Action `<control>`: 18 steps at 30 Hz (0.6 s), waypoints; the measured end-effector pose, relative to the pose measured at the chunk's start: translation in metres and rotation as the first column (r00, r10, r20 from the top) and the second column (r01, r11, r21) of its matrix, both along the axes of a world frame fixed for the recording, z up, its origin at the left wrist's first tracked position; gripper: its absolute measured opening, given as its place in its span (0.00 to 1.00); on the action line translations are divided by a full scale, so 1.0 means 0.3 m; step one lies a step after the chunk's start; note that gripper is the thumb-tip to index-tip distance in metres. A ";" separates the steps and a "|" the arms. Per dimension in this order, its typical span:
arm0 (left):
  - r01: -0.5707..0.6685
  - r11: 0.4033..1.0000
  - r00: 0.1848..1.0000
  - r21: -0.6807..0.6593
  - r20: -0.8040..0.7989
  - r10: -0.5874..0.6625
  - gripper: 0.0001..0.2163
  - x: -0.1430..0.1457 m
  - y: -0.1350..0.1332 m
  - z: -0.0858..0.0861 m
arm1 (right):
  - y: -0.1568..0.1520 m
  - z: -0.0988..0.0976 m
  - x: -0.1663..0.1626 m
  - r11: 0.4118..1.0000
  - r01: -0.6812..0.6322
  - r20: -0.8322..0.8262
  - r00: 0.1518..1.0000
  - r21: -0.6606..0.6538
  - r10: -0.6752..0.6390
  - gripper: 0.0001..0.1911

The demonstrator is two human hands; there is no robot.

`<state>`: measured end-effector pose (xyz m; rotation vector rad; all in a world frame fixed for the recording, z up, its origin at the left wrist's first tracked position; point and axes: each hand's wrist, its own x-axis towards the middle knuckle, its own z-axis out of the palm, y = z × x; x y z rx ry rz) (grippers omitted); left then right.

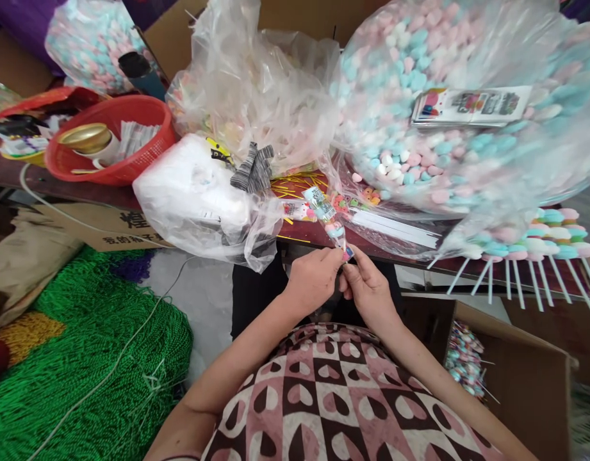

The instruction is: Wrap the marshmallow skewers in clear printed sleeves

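Note:
A marshmallow stick in a clear printed wrapper leans up and away from me, at the table's front edge. My left hand pinches the lower end of the wrapper, fingers closed. Close against it, my right hand also grips that lower end between thumb and fingers. Just beyond lie white sticks, gummy candies and another printed wrapper. Yellow twist ties are scattered behind. The bottom of the stick is hidden by my fingers.
A large bag of marshmallows bears a stack of printed wrappers. Marshmallow skewers overhang the table's right edge, above a cardboard box with wrapped ones inside. At left are a red basket, a white plastic bag and green cords.

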<state>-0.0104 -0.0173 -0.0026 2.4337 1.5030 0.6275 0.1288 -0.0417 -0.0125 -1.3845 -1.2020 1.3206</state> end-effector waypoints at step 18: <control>0.226 0.836 0.272 -0.500 0.857 0.439 0.13 -0.041 0.034 0.059 | -0.005 -0.031 -0.007 0.965 0.019 0.101 0.994 0.262 -0.047 0.16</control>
